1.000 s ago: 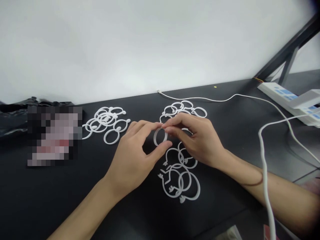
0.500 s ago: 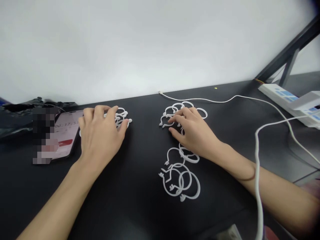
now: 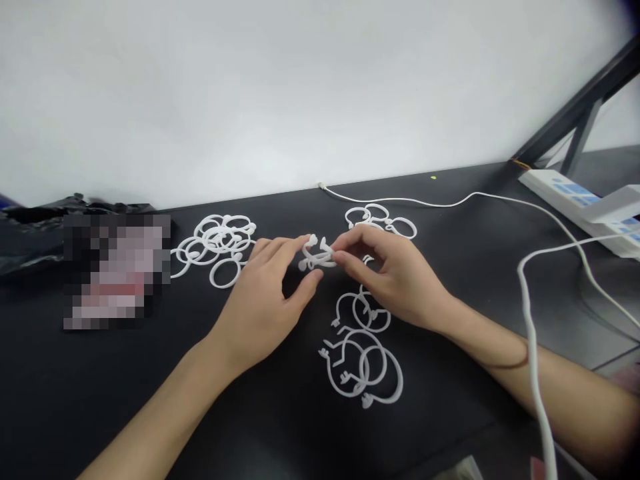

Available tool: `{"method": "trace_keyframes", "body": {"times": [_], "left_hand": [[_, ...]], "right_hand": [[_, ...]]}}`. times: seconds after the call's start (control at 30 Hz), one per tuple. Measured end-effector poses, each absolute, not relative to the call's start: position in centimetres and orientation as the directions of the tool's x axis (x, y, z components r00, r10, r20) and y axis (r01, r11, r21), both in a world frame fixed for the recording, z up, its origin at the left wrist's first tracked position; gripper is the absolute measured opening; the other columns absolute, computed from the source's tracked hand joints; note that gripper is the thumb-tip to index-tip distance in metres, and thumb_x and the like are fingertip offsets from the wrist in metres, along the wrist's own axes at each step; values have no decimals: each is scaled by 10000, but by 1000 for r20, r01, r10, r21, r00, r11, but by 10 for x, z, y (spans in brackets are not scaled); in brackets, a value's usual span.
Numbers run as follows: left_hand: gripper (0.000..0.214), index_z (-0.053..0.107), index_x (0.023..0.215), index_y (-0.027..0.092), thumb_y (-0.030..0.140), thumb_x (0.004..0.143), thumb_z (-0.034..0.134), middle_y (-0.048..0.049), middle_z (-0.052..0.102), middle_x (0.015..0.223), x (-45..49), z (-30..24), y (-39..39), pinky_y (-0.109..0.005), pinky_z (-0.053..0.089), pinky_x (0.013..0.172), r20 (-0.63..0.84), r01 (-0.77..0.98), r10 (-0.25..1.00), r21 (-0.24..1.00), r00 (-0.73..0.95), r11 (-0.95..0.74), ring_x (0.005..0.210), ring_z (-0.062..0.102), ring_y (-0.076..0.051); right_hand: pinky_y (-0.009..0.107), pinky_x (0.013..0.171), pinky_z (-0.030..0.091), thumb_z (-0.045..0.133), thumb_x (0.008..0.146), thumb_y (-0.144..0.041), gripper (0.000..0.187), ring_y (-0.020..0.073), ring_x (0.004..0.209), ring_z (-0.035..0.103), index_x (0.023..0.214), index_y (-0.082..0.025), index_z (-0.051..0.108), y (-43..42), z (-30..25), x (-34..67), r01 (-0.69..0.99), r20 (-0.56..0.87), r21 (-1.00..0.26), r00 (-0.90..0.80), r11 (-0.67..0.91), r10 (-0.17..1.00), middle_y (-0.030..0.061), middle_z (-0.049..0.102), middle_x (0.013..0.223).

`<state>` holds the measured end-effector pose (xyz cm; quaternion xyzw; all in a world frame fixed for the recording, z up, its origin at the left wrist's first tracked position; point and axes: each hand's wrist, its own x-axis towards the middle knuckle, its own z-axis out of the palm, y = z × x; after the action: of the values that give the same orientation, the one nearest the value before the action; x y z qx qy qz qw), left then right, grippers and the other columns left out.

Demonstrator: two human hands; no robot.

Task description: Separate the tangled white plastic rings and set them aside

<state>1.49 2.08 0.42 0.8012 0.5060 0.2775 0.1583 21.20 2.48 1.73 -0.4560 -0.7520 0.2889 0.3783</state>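
Observation:
My right hand pinches one or two white plastic snap rings between thumb and forefinger, in the air over the middle of the dark table. The ring ends stick up and are slightly blurred. Close to its left side, my left hand has thumb and forefinger apart, the forefinger tip by one ring end; whether it touches is unclear. Left of that hand lies a pile of closed white rings. Below my right hand lie several open white rings. More rings lie behind it, partly hidden.
A phone, largely pixelated, lies at the left beside a black plastic bag. A white cable runs along the back to the right. A thicker cable crosses over my right forearm. At the right is a white power strip.
My left hand has moved right, off the closed ring pile, toward the middle. My right hand has picked up ring material from the back right group and brought it slightly left.

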Motion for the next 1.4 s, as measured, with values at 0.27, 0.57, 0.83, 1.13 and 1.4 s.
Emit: {"method": "trace_keyframes", "body": {"times": [0.27, 0.57, 0.83, 1.13, 1.4], "left_hand": [[330, 665, 1180, 263, 350, 986, 413, -4, 708, 972, 15, 10, 20, -319, 483, 819, 182, 654, 959, 702, 218, -281, 870, 634, -193], [284, 703, 1022, 271, 345, 980, 433, 16, 651, 758, 16, 12, 16, -300, 481, 721, 120, 613, 937, 727, 329, -308, 735, 595, -181], [375, 643, 1237, 288, 432, 986, 405, -12, 712, 1124, 14, 11, 20, -361, 485, 928, 58, 573, 965, 795, 254, -199, 1022, 646, -222], [234, 738, 1019, 301, 385, 911, 548, -14, 748, 982, 4, 10, 26, -364, 533, 803, 74, 629, 942, 727, 328, -276, 882, 664, -235], [221, 706, 993, 242, 409, 890, 605, -18, 746, 889, 2, 8, 30, -351, 554, 801, -70, 447, 985, 894, 159, -9, 797, 683, -197]], "right_hand": [[280, 702, 564, 562, 945, -313, 152, 138, 777, 669, 1013, -181, 597, 20, 14, 210, 234, 182, -932, -361, 278, 915, 21, 666, 867], [266, 706, 543, 554, 930, -153, 188, 104, 771, 617, 1097, -201, 626, 22, 13, 211, 401, 464, -659, -449, 636, 764, 43, 635, 1021], [241, 621, 515, 628, 899, -280, 112, 117, 701, 648, 949, -183, 652, 21, 13, 210, 522, 368, -729, -246, 443, 896, 9, 698, 812], [262, 624, 528, 630, 873, -251, 113, 133, 694, 666, 945, -173, 670, 24, 11, 211, 561, 348, -729, -187, 391, 918, 12, 712, 789], [265, 660, 539, 618, 876, -209, 106, 131, 716, 654, 953, -173, 682, 25, 11, 211, 586, 421, -668, -212, 459, 882, 24, 704, 827]]}}
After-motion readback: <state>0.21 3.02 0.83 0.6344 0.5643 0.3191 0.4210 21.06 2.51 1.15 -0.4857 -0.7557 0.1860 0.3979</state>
